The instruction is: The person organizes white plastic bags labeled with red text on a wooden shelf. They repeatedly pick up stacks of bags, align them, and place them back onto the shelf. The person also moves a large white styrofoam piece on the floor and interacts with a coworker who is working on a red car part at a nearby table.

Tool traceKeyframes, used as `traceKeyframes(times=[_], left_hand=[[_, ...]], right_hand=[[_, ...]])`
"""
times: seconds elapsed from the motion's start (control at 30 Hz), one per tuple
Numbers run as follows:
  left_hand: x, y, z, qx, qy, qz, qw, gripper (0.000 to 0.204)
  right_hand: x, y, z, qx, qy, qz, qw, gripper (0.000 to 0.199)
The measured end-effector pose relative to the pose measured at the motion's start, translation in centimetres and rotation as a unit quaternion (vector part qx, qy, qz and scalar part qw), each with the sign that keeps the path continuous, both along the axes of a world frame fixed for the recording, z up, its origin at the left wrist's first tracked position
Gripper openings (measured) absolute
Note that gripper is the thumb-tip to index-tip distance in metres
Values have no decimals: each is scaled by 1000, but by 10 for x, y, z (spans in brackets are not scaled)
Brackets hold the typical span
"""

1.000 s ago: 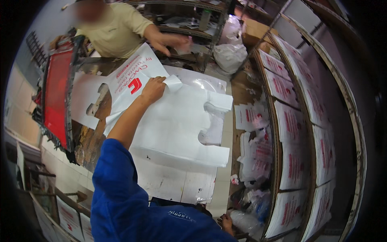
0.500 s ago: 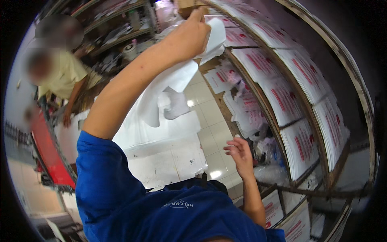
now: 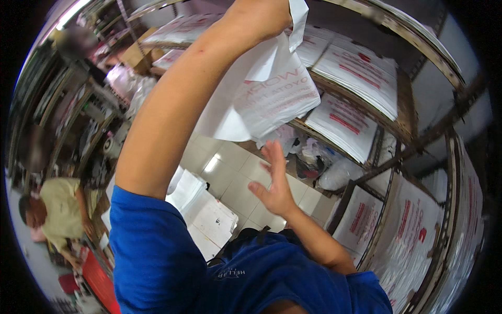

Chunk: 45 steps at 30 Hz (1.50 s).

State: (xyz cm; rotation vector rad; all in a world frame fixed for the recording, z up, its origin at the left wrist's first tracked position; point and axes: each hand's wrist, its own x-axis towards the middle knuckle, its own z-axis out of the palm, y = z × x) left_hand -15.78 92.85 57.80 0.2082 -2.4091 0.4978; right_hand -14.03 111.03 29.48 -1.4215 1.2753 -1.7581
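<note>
My left hand (image 3: 264, 15) is raised at the top edge, closed on a thin white printed sheet (image 3: 277, 94), perhaps a flat bag. Its fingers are mostly hidden behind the wrist and the sheet. The sheet hangs down loosely with folds, and faint reddish print shows on it. Below its lower edge, my right hand (image 3: 276, 183) is open with fingers apart, holding nothing and not touching the sheet. Further down, more white sheets (image 3: 188, 191) lie on a pale work surface (image 3: 214, 220) in front of my body.
Metal shelves bear flat stacks of white printed sheets (image 3: 358, 78) on the right. A clear plastic bundle (image 3: 340, 175) lies under the lower shelf. A person in a yellow shirt (image 3: 60, 209) is at the left, near a red panel (image 3: 99, 277). A cardboard box (image 3: 137, 56) stands farther back.
My view has turned toward the right shelves. My left hand has carried the sheet away from the work surface, and it now hangs before the shelves. My right hand has risen, its fingers now upright and spread.
</note>
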Motion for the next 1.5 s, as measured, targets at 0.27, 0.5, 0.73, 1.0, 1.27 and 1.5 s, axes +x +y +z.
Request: traceKeyframes(times=[0.27, 0.5, 0.73, 1.0, 1.27, 1.5], left_hand=[[-68, 64, -24, 261, 13, -120, 958, 22], [-104, 77, -70, 169, 24, -154, 973, 16], [-157, 126, -56, 160, 101, -274, 943, 24], [-221, 180, 32, 341, 17, -366, 866, 37], [-311, 289, 87, 303, -1, -462, 833, 29], [-429, 404, 94, 273, -180, -484, 812, 44]], right_hand=[[-90, 25, 56, 95, 231, -123, 960, 66], [-79, 139, 70, 130, -1, -225, 966, 36], [-93, 224, 218, 291, 366, -336, 817, 37], [-72, 265, 405, 604, 420, -393, 551, 33], [-115, 333, 443, 616, 345, -535, 463, 31], [-265, 486, 391, 613, 421, -464, 481, 21]])
